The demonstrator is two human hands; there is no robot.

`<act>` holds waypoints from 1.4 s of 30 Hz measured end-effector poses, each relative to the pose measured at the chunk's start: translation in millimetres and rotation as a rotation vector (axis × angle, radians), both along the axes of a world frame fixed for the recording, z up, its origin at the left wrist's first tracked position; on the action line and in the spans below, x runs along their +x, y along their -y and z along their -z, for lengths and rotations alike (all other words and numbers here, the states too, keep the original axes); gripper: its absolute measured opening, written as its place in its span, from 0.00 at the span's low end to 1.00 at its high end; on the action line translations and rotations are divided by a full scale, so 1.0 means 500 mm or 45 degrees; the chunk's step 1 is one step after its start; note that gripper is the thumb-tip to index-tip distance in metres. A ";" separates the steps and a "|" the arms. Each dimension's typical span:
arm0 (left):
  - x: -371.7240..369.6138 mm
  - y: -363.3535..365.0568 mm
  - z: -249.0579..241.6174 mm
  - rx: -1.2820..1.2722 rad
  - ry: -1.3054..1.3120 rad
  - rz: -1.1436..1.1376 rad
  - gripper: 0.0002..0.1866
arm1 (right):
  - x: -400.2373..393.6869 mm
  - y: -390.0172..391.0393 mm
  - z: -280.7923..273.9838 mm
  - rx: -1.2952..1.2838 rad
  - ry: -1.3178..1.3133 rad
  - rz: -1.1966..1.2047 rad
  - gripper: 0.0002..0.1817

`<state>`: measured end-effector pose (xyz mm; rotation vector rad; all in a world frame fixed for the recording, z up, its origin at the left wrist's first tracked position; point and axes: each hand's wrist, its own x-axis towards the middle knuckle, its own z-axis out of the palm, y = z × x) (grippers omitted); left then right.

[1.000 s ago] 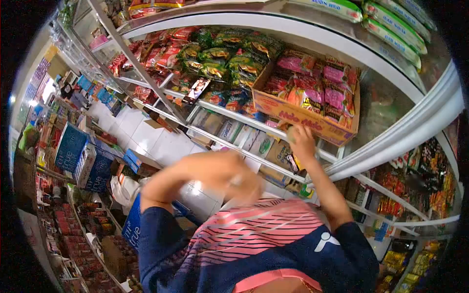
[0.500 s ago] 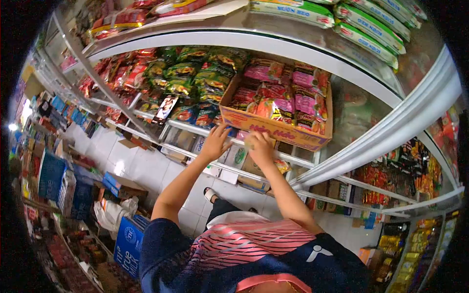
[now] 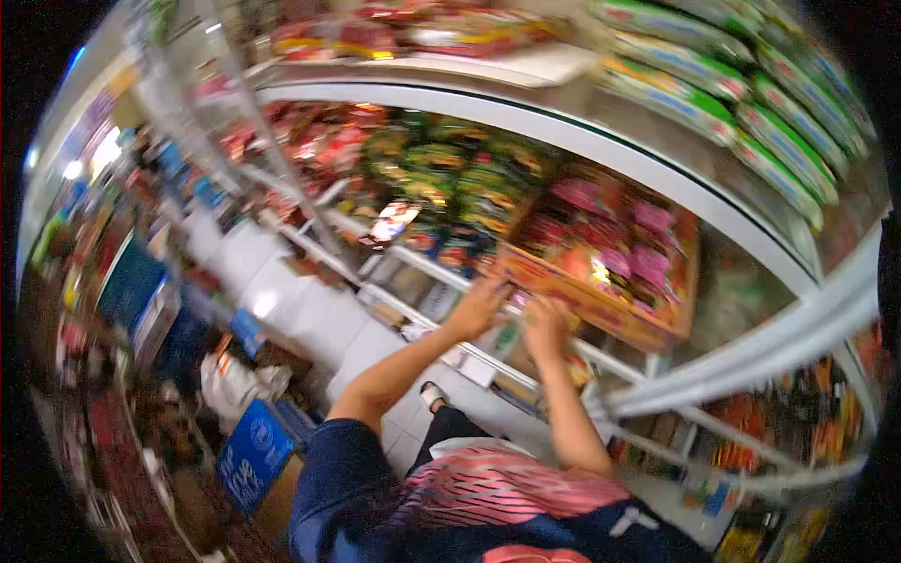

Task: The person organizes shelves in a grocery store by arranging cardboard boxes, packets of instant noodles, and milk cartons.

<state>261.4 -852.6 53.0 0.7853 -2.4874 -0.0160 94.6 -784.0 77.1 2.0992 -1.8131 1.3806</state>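
Both bare hands are close together just in front of the orange printed cardboard box [image 3: 587,300], so both are within reach of its front wall. The left hand [image 3: 479,308] is near the box's left front corner, fingers loosely extended; the right hand [image 3: 546,328] is beside it, fingers curled, though blur hides whether it holds anything. The open box sits on the shelf, with pink plastic packets [image 3: 649,265] inside it and green shiny packets [image 3: 436,159] to its left
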 end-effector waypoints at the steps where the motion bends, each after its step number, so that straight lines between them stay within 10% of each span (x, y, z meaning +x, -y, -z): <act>1: -0.002 0.002 0.018 -0.088 -0.104 -0.030 0.32 | -0.038 -0.021 0.005 0.030 -0.147 0.028 0.09; 8: -0.008 -0.003 0.022 -0.066 -0.007 -0.111 0.31 | -0.137 -0.124 -0.006 0.000 0.031 0.502 0.10; 15: -0.001 0.003 0.021 -0.129 0.009 -0.063 0.30 | 0.025 -0.006 -0.018 0.044 -0.013 -0.072 0.11; 24: -0.003 -0.001 0.012 -0.083 0.050 -0.099 0.30 | -0.171 -0.145 0.013 0.067 0.005 0.467 0.08; 33: -0.003 -0.003 0.010 -0.109 0.018 -0.093 0.29 | -0.027 -0.028 0.008 0.056 0.003 -0.139 0.11; 42: -0.011 -0.008 0.004 -0.084 -0.040 -0.120 0.28 | -0.186 -0.169 0.006 0.027 0.085 0.418 0.13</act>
